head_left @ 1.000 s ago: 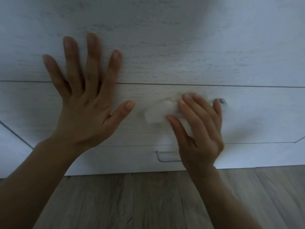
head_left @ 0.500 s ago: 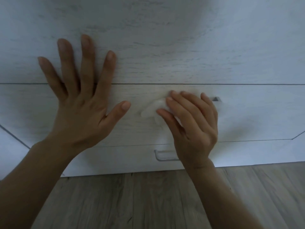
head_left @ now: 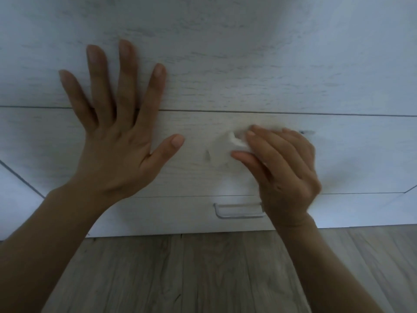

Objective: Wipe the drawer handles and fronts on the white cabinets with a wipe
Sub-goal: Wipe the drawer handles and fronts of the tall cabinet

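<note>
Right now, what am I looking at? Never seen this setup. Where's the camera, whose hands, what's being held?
No machine here: a person works with two bare hands, and one wide-angle camera on their head looks forward and down, so the arms reach in from the bottom of the picture.

The left hand is spread flat against the white cabinet, fingers crossing the seam above the middle drawer front. It holds nothing.

The right hand presses a white wipe onto that middle drawer front. It looks blurred, which suggests rubbing. A dark bit beside its fingers is probably that drawer's handle, mostly hidden.

Below, the lower drawer's metal handle shows, partly covered by the right wrist. A wood floor runs along the bottom.
</note>
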The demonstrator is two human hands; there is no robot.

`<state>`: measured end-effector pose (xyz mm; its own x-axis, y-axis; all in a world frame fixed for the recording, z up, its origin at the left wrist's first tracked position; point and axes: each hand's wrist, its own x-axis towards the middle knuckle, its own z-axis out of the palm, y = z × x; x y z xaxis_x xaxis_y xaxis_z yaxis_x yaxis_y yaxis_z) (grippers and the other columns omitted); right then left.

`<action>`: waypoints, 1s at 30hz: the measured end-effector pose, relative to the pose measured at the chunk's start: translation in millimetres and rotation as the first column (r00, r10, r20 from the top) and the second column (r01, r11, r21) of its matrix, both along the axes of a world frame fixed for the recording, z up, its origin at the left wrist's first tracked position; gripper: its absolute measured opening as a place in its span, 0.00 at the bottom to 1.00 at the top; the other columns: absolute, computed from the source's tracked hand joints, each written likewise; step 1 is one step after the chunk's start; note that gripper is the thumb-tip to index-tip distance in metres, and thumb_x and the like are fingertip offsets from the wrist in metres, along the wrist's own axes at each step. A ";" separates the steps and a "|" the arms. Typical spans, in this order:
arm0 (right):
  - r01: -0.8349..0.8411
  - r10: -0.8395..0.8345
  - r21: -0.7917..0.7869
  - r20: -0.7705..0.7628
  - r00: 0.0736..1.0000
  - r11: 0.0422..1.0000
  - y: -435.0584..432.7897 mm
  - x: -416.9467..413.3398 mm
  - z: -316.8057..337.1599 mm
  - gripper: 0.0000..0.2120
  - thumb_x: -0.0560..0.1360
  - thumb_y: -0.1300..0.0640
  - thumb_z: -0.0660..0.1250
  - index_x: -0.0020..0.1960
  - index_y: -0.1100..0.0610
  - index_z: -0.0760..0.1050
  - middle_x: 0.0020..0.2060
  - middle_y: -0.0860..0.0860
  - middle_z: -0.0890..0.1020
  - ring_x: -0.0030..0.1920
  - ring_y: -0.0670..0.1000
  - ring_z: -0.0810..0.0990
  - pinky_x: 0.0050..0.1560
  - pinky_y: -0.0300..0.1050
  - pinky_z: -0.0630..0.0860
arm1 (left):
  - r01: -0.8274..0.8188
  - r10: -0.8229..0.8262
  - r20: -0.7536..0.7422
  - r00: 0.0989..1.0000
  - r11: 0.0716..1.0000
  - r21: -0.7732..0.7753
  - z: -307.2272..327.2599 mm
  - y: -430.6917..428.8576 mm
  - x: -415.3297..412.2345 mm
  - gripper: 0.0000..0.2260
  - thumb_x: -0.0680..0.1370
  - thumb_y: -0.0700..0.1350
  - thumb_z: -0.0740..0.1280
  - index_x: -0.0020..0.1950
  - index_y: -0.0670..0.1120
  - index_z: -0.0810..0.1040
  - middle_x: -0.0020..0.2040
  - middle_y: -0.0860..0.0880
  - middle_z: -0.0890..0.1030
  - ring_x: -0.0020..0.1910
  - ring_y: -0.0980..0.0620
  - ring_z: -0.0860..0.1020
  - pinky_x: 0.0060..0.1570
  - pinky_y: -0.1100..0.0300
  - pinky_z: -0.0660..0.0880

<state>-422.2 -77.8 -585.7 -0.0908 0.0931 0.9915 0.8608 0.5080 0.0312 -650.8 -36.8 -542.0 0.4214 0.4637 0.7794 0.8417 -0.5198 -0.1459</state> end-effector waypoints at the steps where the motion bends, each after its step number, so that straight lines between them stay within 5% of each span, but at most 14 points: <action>1: 0.009 -0.009 -0.013 -0.020 1.000 1.000 -3.7 10.4 -1.5 0.10 0.73 0.58 0.74 0.50 0.63 0.80 0.48 0.53 0.82 0.48 0.51 0.82 0.57 0.48 0.76 | 0.001 -0.001 0.001 1.000 1.000 0.002 -0.4 0.4 0.5 0.30 0.81 0.64 0.43 0.76 0.51 0.33 0.71 0.35 0.44 0.67 0.27 0.44 0.66 0.43 0.28; 5: 0.015 -0.015 -0.020 -0.004 1.000 1.000 -7.3 19.4 -1.7 0.11 0.74 0.60 0.72 0.53 0.65 0.78 0.50 0.55 0.80 0.51 0.52 0.80 0.59 0.48 0.75 | 0.018 -0.019 0.018 1.000 0.999 0.028 -0.8 2.0 1.8 0.30 0.81 0.64 0.43 0.76 0.53 0.34 0.71 0.35 0.44 0.67 0.28 0.44 0.66 0.48 0.27; 9: -0.014 0.014 0.002 0.056 0.998 1.000 3.5 -14.8 -0.7 0.09 0.74 0.61 0.73 0.53 0.62 0.79 0.50 0.55 0.83 0.52 0.50 0.82 0.60 0.46 0.74 | 0.026 -0.027 0.032 0.999 1.000 0.017 -3.2 4.6 1.1 0.29 0.82 0.63 0.44 0.76 0.51 0.35 0.70 0.33 0.46 0.66 0.25 0.47 0.61 0.23 0.42; 11: -0.008 0.007 0.010 0.083 0.997 1.000 3.2 -11.4 -1.4 0.10 0.74 0.61 0.73 0.54 0.62 0.79 0.52 0.55 0.83 0.54 0.50 0.82 0.61 0.46 0.75 | 0.038 -0.038 0.036 0.999 0.999 -0.012 -3.1 3.9 0.4 0.29 0.82 0.63 0.43 0.76 0.52 0.35 0.70 0.33 0.45 0.66 0.25 0.46 0.58 0.19 0.47; 20: 0.000 -0.002 0.018 0.137 0.991 1.000 2.6 -13.4 0.3 0.10 0.74 0.62 0.72 0.55 0.62 0.79 0.54 0.56 0.81 0.57 0.52 0.80 0.64 0.46 0.73 | 0.016 -0.013 0.053 0.998 0.998 -0.056 -5.7 4.4 0.1 0.30 0.81 0.64 0.43 0.76 0.54 0.34 0.71 0.35 0.44 0.68 0.25 0.47 0.58 0.18 0.48; 24: 0.000 -0.004 0.026 0.165 0.986 1.000 4.5 -6.9 1.4 0.11 0.74 0.62 0.73 0.56 0.61 0.79 0.56 0.55 0.80 0.59 0.52 0.79 0.63 0.47 0.74 | 0.004 -0.003 0.015 1.000 0.998 -0.059 -4.8 3.4 -1.9 0.30 0.81 0.64 0.43 0.76 0.53 0.34 0.71 0.35 0.43 0.68 0.25 0.46 0.60 0.20 0.44; 30: 0.070 -0.071 0.010 0.130 0.989 0.997 -4.7 17.7 -1.7 0.10 0.76 0.63 0.70 0.56 0.64 0.78 0.55 0.58 0.80 0.59 0.54 0.79 0.65 0.49 0.72 | -0.028 0.028 0.020 0.999 1.000 0.011 -5.2 2.0 2.3 0.30 0.81 0.65 0.42 0.76 0.54 0.33 0.74 0.42 0.33 0.73 0.45 0.32 0.67 0.46 0.27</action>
<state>-404.5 -82.5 -587.4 -0.2123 0.0989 0.9722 0.8828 0.4459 0.1475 -648.4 -34.8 -547.2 0.3925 0.4661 0.7929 0.8588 -0.4943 -0.1345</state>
